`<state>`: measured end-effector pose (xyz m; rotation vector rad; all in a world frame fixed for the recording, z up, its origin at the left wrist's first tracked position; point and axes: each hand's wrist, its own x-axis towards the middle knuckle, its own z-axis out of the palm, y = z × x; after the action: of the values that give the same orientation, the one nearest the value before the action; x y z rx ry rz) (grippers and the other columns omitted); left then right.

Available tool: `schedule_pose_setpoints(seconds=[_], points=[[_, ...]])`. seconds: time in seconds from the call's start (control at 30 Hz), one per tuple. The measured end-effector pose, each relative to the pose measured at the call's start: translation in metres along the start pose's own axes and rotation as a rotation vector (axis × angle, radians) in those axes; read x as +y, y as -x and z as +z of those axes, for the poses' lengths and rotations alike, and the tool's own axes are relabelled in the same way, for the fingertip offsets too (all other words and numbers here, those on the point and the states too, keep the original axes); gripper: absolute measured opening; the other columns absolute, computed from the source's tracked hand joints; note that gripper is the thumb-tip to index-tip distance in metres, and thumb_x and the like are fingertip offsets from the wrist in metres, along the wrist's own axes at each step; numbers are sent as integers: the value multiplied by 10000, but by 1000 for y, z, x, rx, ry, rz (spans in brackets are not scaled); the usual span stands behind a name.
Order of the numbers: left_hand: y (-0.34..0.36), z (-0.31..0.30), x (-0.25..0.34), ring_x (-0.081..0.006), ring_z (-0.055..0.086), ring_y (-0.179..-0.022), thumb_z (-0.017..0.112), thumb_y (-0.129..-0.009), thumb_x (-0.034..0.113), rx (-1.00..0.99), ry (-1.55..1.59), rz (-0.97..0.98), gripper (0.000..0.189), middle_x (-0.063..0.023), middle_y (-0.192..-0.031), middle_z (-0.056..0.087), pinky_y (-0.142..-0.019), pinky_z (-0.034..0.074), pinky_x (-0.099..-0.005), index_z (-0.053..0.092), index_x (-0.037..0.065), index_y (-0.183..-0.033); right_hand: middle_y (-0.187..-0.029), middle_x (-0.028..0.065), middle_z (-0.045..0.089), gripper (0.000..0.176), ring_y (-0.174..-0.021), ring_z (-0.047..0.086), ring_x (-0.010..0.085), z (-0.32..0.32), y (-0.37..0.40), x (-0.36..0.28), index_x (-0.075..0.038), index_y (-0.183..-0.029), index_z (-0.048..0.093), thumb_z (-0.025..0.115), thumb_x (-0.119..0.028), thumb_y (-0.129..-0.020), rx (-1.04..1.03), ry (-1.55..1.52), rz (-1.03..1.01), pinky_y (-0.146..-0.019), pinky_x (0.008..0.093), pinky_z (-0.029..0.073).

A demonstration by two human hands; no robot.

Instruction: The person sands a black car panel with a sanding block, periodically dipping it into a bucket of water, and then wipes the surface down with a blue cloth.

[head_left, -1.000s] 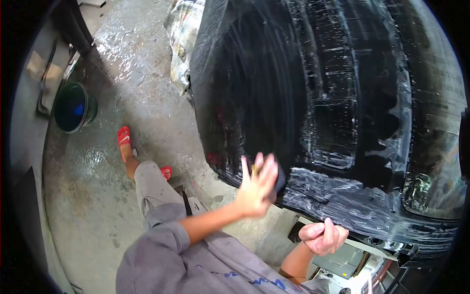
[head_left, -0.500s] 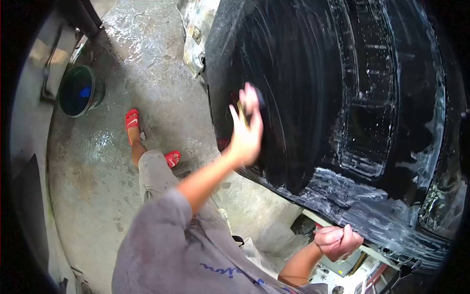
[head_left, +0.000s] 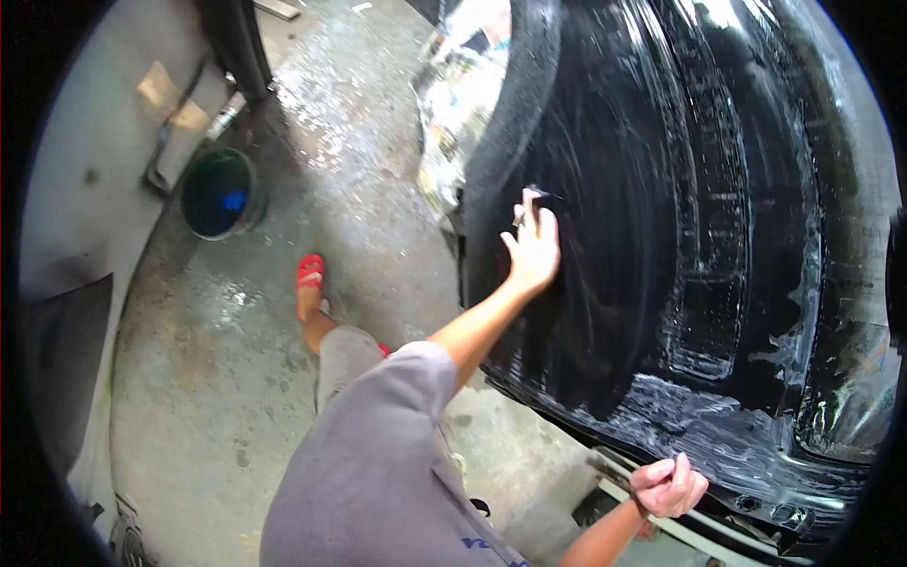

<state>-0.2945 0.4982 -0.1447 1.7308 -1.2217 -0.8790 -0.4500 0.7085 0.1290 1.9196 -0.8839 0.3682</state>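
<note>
A wet black car panel point(head_left: 614, 236), streaked with whitish residue, fills the right side of the view. My left hand point(head_left: 537, 248) is on its left part, with the fingers pressed down on a small flat pad point(head_left: 535, 194). Only a dark edge of the pad shows past the fingertips; the rest is hidden under the hand. By the panel's lower edge, my right hand point(head_left: 671, 488) is closed in a loose fist. Whatever may be inside that fist cannot be made out. Thick whitish smears point(head_left: 699, 425) lie on the panel just above it.
A dark bucket point(head_left: 250, 203) with something blue inside stands on the wet concrete floor point(head_left: 217, 350). Crumpled masking sheet point(head_left: 463, 104) hangs along the panel's upper left edge. A light-coloured vehicle body panel point(head_left: 76, 208) stands at far left. My foot wears a red sandal point(head_left: 310, 271).
The whole view has shifted, so the floor and bucket appear farther right and lower. My left hand stays on the panel with the pad; my right hand stays closed near the lower edge.
</note>
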Motion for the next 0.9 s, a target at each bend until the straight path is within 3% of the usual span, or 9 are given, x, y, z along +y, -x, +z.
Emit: schedule_pose_setpoints(seconds=[0.1,0.2,0.27,0.33,0.43,0.53,0.6,0.73,0.9], points=[[78,-13,23,-410,111,-1481,355,-1023,226,120,8,248,505,-164,-1625,50,-1070,164,-737,276,45,-1487,-621,112,527,172,-493,441,264,-1,-11,-1,72,-880,630,532,-68,-856,-9,-35,-2,-468,363,359],[194,-44,2,-289,18,-1510,259,-1049,398,-470,388,185,619,-19,-1646,-10,-1125,51,-677,7,178,-1570,-746,132,582,172,-602,508,266,5,-15,-43,74,-948,614,564,-73,-876,257,-490,419,-566,384,412],[199,-75,-15,-306,568,-1128,257,-1011,593,-874,569,-256,685,-199,-1251,597,-967,418,-470,488,38,-1340,-786,169,593,205,-666,554,306,40,-10,-78,67,-1013,601,587,-59,-852,194,-677,225,-643,414,454],[189,-99,-35,-228,589,-755,278,-986,653,-734,671,-250,722,-127,-838,644,-710,468,-376,587,10,-1094,-850,140,602,265,-731,579,319,63,-58,-126,18,-1050,604,639,-107,-818,-101,-695,262,-671,425,472],[115,-166,-51,-173,538,-641,338,-996,617,-728,743,-334,620,-50,-730,591,-616,436,-310,593,53,-968,-1122,188,541,388,-1024,538,325,101,-113,-178,13,-1148,594,703,-187,-833,-263,-865,608,-853,419,469],[43,-262,-37,-114,457,-527,399,-1001,572,-546,941,-288,503,-6,-628,499,-501,354,-282,538,106,-872,-1058,120,585,447,-939,558,213,148,-148,-221,20,-1169,592,731,-281,-870,-542,-1206,934,-810,337,473],[0,-302,-54,-91,442,-511,494,-982,538,-509,947,-276,439,16,-638,484,-478,356,-254,543,117,-866,-800,-15,628,346,-652,523,76,171,-190,-241,28,-1069,646,721,-268,-907,-664,-1868,1203,-619,237,443],[-41,-395,-61,-84,483,-523,553,-977,456,-261,735,-193,391,4,-712,561,-495,403,-256,580,82,-864,-805,13,657,235,-703,593,68,199,-286,-272,12,-968,691,694,-220,-926,-551,-1910,875,-631,229,509],[-62,-479,-147,-103,601,-653,582,-968,353,29,665,-265,323,-35,-852,670,-573,498,-260,649,38,-944,-922,89,644,276,-708,638,170,276,-408,-284,47,-1113,602,593,-193,-976,-457,-2021,1052,-473,343,599]])
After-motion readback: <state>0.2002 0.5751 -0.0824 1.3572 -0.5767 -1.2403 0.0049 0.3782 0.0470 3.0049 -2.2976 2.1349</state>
